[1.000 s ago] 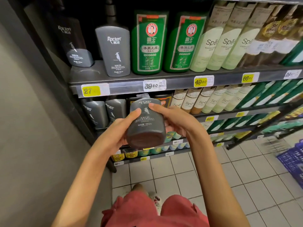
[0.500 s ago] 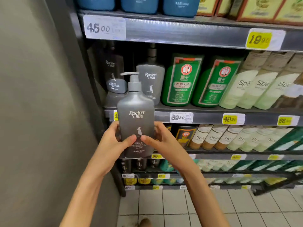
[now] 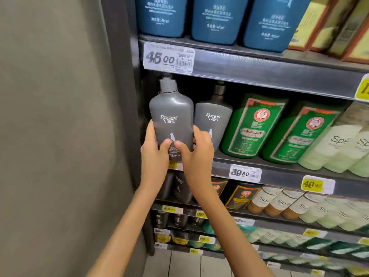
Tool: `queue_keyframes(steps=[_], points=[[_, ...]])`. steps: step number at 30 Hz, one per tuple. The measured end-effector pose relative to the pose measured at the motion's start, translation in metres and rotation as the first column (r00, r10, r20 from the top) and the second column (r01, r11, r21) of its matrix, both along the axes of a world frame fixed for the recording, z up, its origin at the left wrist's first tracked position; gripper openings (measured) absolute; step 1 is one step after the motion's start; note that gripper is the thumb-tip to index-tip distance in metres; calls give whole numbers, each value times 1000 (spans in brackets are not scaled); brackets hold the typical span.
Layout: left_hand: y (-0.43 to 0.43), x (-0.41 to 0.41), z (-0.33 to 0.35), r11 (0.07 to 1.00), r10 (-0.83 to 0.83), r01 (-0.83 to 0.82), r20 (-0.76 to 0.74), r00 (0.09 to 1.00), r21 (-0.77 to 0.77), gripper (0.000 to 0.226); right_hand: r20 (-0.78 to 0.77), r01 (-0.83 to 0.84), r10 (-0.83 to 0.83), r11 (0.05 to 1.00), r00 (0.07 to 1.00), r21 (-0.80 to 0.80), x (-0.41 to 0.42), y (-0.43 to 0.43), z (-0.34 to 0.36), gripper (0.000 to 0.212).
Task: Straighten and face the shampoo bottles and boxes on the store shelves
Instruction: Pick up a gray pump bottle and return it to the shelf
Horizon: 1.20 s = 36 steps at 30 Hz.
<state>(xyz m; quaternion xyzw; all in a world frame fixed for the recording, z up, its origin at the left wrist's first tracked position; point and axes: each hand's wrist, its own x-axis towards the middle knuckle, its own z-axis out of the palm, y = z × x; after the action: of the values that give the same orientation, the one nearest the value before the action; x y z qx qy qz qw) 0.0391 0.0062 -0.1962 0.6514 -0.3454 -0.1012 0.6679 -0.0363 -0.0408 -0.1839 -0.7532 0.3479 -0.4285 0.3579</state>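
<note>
Head view, object: grey Racten pump bottle [image 3: 171, 120], upright, label facing out, at shelf's left end, just beside a second Racten bottle [image 3: 213, 121].
Grip: left hand [image 3: 154, 150] and right hand [image 3: 196, 151] clasp its lower body, thumbs on the front.
Key relation: long axis vertical; shelf edge [image 3: 279, 174] directly below base; both hands equally near.
Judged next: lower and seat.

Flat grey-olive wall panel [image 3: 60, 116] filling the left side, butting against the dark metal shelving upright [image 3: 127, 96]. White paper price tag [image 3: 168, 57] reading 45.00, another [image 3: 245, 173] reading 39.80, yellow tag [image 3: 317, 184] further right. Pale tiled floor [image 3: 179, 264] at bottom.
</note>
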Motion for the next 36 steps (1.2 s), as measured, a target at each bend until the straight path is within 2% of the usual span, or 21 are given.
queue_keyframes(steps=[4, 12, 15, 20, 23, 27, 30, 36], points=[[-11, 7, -3, 1000, 27, -27, 7, 1000, -2, 50, -4, 50, -50, 999, 999, -15, 13, -5, -5, 45], [-23, 15, -8, 997, 73, -72, 49, 996, -14, 53, -88, 100, -94, 993, 992, 62, 33, -5, -15, 49], [-28, 17, -11, 998, 60, -59, 7, 998, -19, 56, -132, 73, -61, 993, 989, 89, 26, -4, -20, 59], [-35, 23, -14, 999, 28, -29, -16, 999, -40, 61, -180, 0, 15, 997, 983, 82, 10, 3, -33, 56], [-40, 29, -15, 999, -8, 7, -25, 1000, -33, 60, -181, -53, 78, 989, 980, 139, 10, -4, -31, 59], [-45, 33, -23, 999, -21, 25, -95, 995, 44, 51, -160, -101, 133, 976, 978, 195, 8, -9, -32, 61], [-44, 33, -29, 994, 5, 4, -75, 997, 114, 51, -166, -120, 158, 968, 973, 220, 7, -10, -34, 63], [-44, 32, -29, 993, 28, -20, -71, 997, 117, 50, -160, -139, 182, 959, 970, 247, 9, -12, -33, 66]])
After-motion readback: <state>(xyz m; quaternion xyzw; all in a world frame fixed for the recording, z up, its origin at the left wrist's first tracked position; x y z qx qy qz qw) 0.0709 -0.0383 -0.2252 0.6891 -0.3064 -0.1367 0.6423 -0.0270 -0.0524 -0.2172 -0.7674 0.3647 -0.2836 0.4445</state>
